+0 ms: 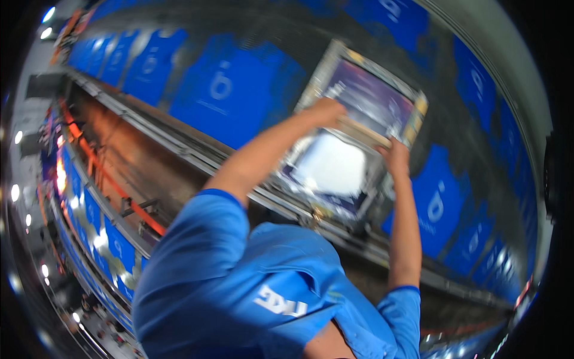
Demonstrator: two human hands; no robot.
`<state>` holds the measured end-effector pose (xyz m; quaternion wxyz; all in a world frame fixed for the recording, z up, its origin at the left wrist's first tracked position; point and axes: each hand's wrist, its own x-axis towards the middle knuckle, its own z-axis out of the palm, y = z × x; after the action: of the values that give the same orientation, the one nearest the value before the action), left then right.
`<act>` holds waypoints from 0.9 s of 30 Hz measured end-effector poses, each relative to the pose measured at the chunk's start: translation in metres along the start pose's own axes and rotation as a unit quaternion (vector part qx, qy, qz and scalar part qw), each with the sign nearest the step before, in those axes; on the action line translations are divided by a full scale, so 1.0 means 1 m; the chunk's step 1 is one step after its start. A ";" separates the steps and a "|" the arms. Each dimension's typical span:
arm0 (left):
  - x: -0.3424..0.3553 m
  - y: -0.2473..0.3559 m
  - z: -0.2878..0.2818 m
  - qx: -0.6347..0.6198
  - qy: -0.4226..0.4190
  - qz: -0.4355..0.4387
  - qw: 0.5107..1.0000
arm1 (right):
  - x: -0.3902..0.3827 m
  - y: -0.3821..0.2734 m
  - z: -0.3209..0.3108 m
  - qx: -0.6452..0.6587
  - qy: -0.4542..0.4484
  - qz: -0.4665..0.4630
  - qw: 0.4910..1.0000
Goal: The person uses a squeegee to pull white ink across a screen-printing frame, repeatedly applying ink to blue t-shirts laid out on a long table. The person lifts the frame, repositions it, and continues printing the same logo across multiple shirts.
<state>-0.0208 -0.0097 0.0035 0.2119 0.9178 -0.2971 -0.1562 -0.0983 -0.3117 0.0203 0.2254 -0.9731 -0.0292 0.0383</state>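
Observation:
Both of my hands grip a long, light brown squeegee (pixel 362 130) that lies across a silver-edged screen frame (pixel 320 69). My left hand (pixel 326 112) is closed on its left end, my right hand (pixel 396 154) on its right end. A thick patch of white paste (pixel 333 163) fills the near half of the screen, and the far half shows a purple, streaked mesh (pixel 368 90). The frame rests on a long dark printing table (pixel 281 30), among blue cloth pieces (pixel 203 102) printed with a white emblem.
A metal rail (pixel 119 107) runs along the table's near edge. Beyond it at the left are an aisle, an orange bar (pixel 148 215) and another table (pixel 107 239) bearing blue pieces. More blue pieces (pixel 439 191) lie along the table to the right.

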 end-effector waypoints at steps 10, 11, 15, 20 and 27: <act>-0.164 0.031 0.084 -0.043 0.084 0.014 0.995 | -0.149 -0.058 0.051 -0.010 0.038 -0.081 0.996; -0.170 0.033 0.091 -0.045 0.074 0.036 0.996 | -0.160 -0.057 0.050 0.000 0.018 -0.072 0.997; -0.160 0.055 0.049 -0.027 0.014 0.000 1.000 | -0.152 -0.062 0.022 -0.003 -0.013 -0.040 0.999; -0.049 0.048 0.010 -0.004 0.082 0.008 0.997 | -0.051 -0.009 -0.019 -0.021 0.015 -0.038 0.999; 0.062 -0.030 -0.033 0.024 0.039 -0.024 0.999 | 0.085 -0.014 -0.028 -0.049 -0.034 0.011 0.998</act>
<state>0.0549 -0.0160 0.0074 0.1970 0.9350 -0.2699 -0.1184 -0.0119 -0.3050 0.0464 0.1757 -0.9814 -0.0282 0.0727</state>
